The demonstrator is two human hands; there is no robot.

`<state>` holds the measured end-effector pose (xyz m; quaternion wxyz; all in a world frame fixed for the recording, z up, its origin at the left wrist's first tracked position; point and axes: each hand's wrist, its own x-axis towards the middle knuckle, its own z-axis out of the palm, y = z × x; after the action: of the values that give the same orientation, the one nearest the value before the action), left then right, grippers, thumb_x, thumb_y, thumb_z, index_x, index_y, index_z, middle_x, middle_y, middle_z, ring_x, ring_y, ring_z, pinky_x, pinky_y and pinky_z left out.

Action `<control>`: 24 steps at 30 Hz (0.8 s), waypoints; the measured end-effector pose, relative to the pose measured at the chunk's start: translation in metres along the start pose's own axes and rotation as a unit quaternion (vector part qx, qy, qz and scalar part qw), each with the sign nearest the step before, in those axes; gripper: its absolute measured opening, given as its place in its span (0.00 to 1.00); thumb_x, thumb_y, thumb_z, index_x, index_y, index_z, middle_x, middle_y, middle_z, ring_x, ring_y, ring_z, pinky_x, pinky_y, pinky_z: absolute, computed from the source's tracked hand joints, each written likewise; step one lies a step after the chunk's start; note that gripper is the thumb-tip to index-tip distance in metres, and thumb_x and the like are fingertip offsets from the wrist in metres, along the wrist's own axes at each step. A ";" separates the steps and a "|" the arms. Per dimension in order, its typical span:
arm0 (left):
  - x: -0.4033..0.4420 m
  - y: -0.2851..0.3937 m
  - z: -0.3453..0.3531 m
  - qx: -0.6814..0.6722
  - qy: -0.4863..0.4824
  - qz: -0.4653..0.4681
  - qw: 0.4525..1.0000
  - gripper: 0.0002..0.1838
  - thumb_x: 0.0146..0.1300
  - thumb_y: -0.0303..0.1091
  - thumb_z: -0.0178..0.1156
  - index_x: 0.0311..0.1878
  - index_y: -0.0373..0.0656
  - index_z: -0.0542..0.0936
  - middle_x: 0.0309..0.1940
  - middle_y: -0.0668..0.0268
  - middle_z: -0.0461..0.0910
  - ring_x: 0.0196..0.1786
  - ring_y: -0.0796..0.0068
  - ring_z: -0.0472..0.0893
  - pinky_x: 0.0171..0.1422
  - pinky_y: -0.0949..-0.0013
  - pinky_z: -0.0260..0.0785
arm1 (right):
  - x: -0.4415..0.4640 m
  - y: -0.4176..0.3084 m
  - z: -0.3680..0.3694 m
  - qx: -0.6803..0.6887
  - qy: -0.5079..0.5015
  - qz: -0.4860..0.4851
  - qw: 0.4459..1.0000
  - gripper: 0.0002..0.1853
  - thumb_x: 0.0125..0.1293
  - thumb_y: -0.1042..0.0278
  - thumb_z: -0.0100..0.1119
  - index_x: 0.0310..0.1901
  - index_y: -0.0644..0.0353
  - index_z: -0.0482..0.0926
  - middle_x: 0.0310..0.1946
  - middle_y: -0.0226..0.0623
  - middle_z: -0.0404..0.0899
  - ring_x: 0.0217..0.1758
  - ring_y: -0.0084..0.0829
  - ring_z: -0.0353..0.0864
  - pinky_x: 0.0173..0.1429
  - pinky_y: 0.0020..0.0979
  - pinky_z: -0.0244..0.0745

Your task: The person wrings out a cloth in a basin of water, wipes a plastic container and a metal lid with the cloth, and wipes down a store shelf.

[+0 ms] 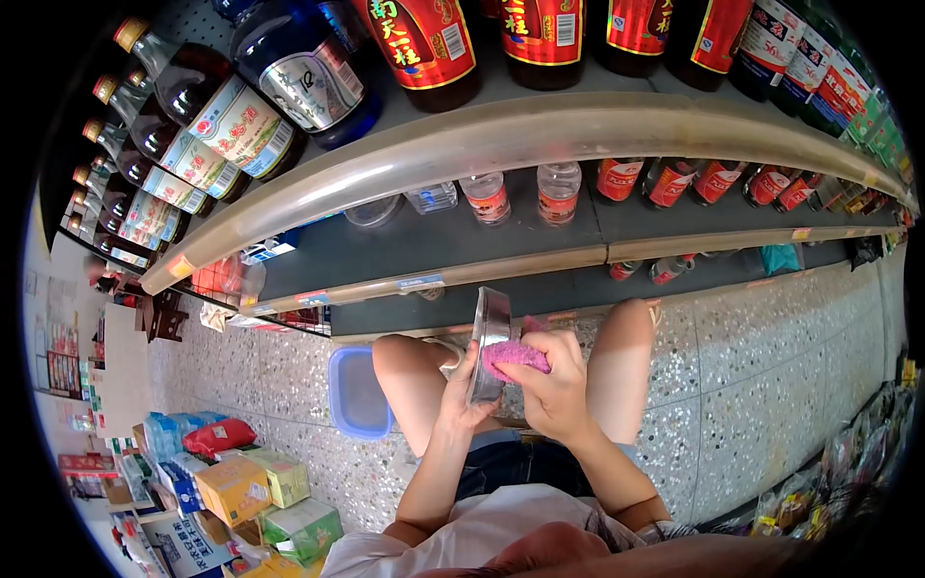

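My left hand (pixel 461 390) curls around the edge of a clear, hard plastic container (pixel 495 320), tipped up on its side between my knees. My right hand (pixel 554 376) has its fingers bunched around a fuzzy pink cloth (pixel 515 359) and presses it to the container's near side. The container is turned nearly edge-on to me, so I can't fairly say whether it is a deep tub or a shallow lid.

Left of my left hand, just past my bare knee, a rounded, translucent basin (pixel 361 390) with a blue rim sits on the speckled, polished floor (pixel 742 385). Ahead of both hands is a smooth dark-grey shelf (pixel 347 258) with a plastic front strip, where two clear bottles (pixel 557 193) wear orange-red labels. Above it bulges a glossy, yellowed rail (pixel 540 125) (the lens bends it into a bow), and behind that stand red-labelled bottles (pixel 421 48), a deep blue glass bottle (pixel 306 85) and, farther left, dark gold-capped bottles (pixel 217 111). Well off behind my left hand, a boxy orange-yellow carton (pixel 231 488) is piled near a crumpled red bag (pixel 220 436).
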<state>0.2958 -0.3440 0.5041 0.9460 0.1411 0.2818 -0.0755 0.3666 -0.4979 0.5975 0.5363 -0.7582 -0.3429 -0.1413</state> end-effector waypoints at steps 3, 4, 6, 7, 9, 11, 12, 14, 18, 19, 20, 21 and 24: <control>-0.007 0.001 0.005 0.029 -0.054 0.011 0.998 0.22 0.70 0.51 0.54 0.56 0.43 0.75 0.45 0.63 0.83 0.44 0.68 0.84 0.45 0.64 0.81 | 0.001 0.002 0.001 -0.015 -0.003 -0.012 1.000 0.18 0.45 0.75 0.58 0.40 0.51 0.86 0.42 0.41 0.77 0.44 0.44 0.75 0.45 0.39 0.73; -0.008 0.002 0.007 0.034 -0.077 0.010 0.996 0.23 0.70 0.50 0.54 0.58 0.43 0.74 0.47 0.62 0.82 0.47 0.67 0.83 0.49 0.62 0.80 | 0.002 0.001 0.001 -0.023 -0.004 -0.014 1.000 0.18 0.45 0.73 0.57 0.40 0.49 0.87 0.43 0.40 0.78 0.45 0.44 0.76 0.45 0.39 0.75; -0.010 0.006 0.006 0.030 -0.121 0.001 0.992 0.23 0.70 0.48 0.55 0.60 0.42 0.73 0.50 0.61 0.80 0.52 0.66 0.81 0.56 0.59 0.77 | 0.006 0.001 0.002 -0.006 -0.001 -0.018 1.000 0.18 0.46 0.73 0.57 0.40 0.50 0.86 0.43 0.40 0.78 0.44 0.44 0.76 0.45 0.39 0.74; -0.011 0.008 0.004 0.035 -0.116 -0.001 0.993 0.24 0.70 0.48 0.55 0.61 0.42 0.72 0.51 0.60 0.80 0.53 0.66 0.81 0.58 0.59 0.76 | 0.009 0.001 0.002 0.003 0.001 -0.020 1.000 0.18 0.46 0.73 0.57 0.41 0.51 0.86 0.43 0.40 0.78 0.44 0.44 0.76 0.45 0.39 0.74; -0.015 0.011 -0.002 0.059 -0.077 0.003 0.995 0.24 0.69 0.46 0.57 0.61 0.41 0.71 0.52 0.60 0.80 0.53 0.65 0.81 0.58 0.59 0.75 | 0.015 0.000 0.003 -0.007 0.012 -0.007 1.000 0.18 0.47 0.76 0.56 0.42 0.53 0.86 0.42 0.41 0.77 0.43 0.45 0.75 0.44 0.39 0.74; -0.019 0.013 -0.005 0.124 -0.057 0.025 0.990 0.26 0.68 0.45 0.58 0.64 0.40 0.69 0.55 0.59 0.77 0.56 0.64 0.79 0.60 0.60 0.73 | 0.021 0.005 0.003 -0.010 0.013 0.010 1.000 0.19 0.47 0.78 0.56 0.42 0.55 0.85 0.42 0.42 0.77 0.42 0.45 0.75 0.43 0.40 0.73; -0.023 0.014 -0.001 0.157 -0.046 0.036 0.986 0.27 0.68 0.44 0.59 0.65 0.39 0.68 0.56 0.58 0.76 0.57 0.64 0.78 0.61 0.61 0.72 | 0.024 0.010 0.002 -0.007 0.008 0.020 1.000 0.19 0.47 0.79 0.55 0.43 0.56 0.85 0.42 0.43 0.77 0.42 0.46 0.74 0.43 0.40 0.73; -0.026 0.010 0.010 0.160 -0.071 0.065 0.982 0.29 0.68 0.43 0.59 0.66 0.38 0.66 0.58 0.58 0.75 0.60 0.65 0.76 0.64 0.61 0.70 | 0.026 0.012 0.003 0.003 -0.001 0.030 1.000 0.20 0.47 0.81 0.55 0.43 0.57 0.85 0.42 0.43 0.77 0.42 0.46 0.74 0.43 0.40 0.73; -0.026 0.013 0.019 0.146 -0.063 0.068 0.985 0.32 0.67 0.45 0.59 0.67 0.35 0.65 0.61 0.58 0.73 0.62 0.64 0.74 0.67 0.60 0.66 | 0.029 0.010 0.003 0.009 -0.011 0.022 1.000 0.21 0.46 0.81 0.55 0.44 0.56 0.85 0.42 0.44 0.76 0.42 0.46 0.74 0.43 0.40 0.73; -0.026 0.012 0.021 0.146 -0.055 0.074 0.985 0.32 0.67 0.45 0.59 0.67 0.35 0.65 0.61 0.58 0.73 0.62 0.64 0.74 0.67 0.60 0.66 | 0.029 0.009 0.003 0.004 -0.011 0.019 1.000 0.21 0.46 0.81 0.55 0.44 0.55 0.85 0.42 0.43 0.76 0.42 0.46 0.74 0.43 0.40 0.73; -0.025 0.011 0.023 0.147 -0.048 0.080 0.985 0.31 0.67 0.45 0.59 0.66 0.35 0.66 0.61 0.58 0.73 0.62 0.64 0.74 0.67 0.60 0.66 | 0.029 0.008 0.002 -0.009 -0.009 0.015 1.000 0.21 0.46 0.80 0.56 0.44 0.54 0.85 0.42 0.43 0.76 0.42 0.46 0.74 0.44 0.40 0.73; -0.024 0.011 0.024 0.147 -0.043 0.083 0.985 0.31 0.67 0.45 0.59 0.66 0.35 0.66 0.61 0.57 0.73 0.62 0.64 0.74 0.67 0.60 0.66 | 0.029 0.006 0.001 -0.022 -0.007 0.012 1.000 0.21 0.46 0.80 0.56 0.44 0.54 0.85 0.42 0.43 0.76 0.43 0.46 0.74 0.44 0.41 0.73; -0.019 0.012 0.022 0.147 -0.035 0.087 0.985 0.32 0.67 0.47 0.60 0.66 0.35 0.66 0.61 0.57 0.73 0.62 0.64 0.74 0.67 0.60 0.66 | 0.024 0.007 0.001 -0.048 -0.004 -0.003 0.999 0.21 0.46 0.77 0.57 0.43 0.52 0.86 0.42 0.42 0.76 0.44 0.46 0.75 0.45 0.41 0.74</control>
<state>0.2932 -0.3385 0.5348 0.9271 0.3000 0.2214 -0.0386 0.3891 -0.4895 0.6060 0.4977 -0.7823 -0.3403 -0.1567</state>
